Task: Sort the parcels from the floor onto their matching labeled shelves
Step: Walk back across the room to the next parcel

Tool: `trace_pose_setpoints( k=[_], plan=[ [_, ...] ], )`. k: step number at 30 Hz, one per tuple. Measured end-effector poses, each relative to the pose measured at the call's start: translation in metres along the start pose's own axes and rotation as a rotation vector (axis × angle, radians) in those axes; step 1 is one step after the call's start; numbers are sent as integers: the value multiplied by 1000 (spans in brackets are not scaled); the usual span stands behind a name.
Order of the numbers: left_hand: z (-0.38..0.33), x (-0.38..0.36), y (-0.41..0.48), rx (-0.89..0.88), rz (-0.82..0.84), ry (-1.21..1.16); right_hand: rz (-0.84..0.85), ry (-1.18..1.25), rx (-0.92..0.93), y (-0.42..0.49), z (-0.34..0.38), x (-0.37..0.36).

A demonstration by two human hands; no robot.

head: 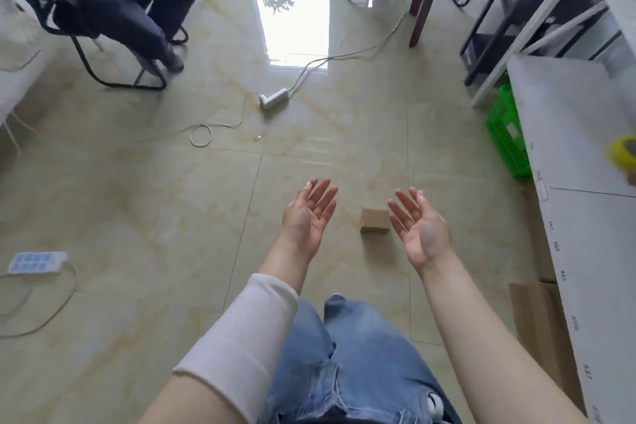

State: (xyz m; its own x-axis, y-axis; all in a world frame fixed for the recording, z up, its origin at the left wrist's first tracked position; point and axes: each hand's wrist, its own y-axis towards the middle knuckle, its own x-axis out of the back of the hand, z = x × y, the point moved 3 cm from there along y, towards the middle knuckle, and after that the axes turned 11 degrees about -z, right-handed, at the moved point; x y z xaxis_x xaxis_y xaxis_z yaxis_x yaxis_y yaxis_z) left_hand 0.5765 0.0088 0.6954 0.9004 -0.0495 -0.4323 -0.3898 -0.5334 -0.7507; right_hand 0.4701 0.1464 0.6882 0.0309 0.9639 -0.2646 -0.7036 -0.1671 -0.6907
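Flanking the parcel [374, 220], left hand [306, 220] and right hand [421, 229] spread empty, its right edge covered.

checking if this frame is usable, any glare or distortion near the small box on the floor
Head view: a bright reflection blows out the glossy floor at top centre, far from the cardboard box, which reads clearly between the open left hand and right hand; wide-angle bending tilts the white shelf at right.

Open floor [206, 217] all round the parcel [374, 219] — white shelf [568, 134] well right.
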Motion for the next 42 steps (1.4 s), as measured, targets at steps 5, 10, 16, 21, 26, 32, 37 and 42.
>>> trace_pose_setpoints(
  k=[5,10,16,21,26,32,37,42],
  plan=[
    [-45,-74,59,-37,12,13,28,4,23,63,46,-77],
    [-91,-148,142,-16,61,60,8,53,56,137,83,-143],
    [-153,-251,252,45,149,161,-99,106,125,226,132,-239],
    [-188,-345,321,135,225,277,-224,215,155,281,185,-300],
    [-172,-441,368,239,271,433,-373,335,195,335,233,-307],
    [-121,-552,407,326,339,589,-526,425,221,406,286,-282],
    [-67,-638,414,418,415,739,-647,510,262,447,349,-249],
    [-1,-718,401,497,580,939,-790,715,320,466,401,-207]
  ],
)
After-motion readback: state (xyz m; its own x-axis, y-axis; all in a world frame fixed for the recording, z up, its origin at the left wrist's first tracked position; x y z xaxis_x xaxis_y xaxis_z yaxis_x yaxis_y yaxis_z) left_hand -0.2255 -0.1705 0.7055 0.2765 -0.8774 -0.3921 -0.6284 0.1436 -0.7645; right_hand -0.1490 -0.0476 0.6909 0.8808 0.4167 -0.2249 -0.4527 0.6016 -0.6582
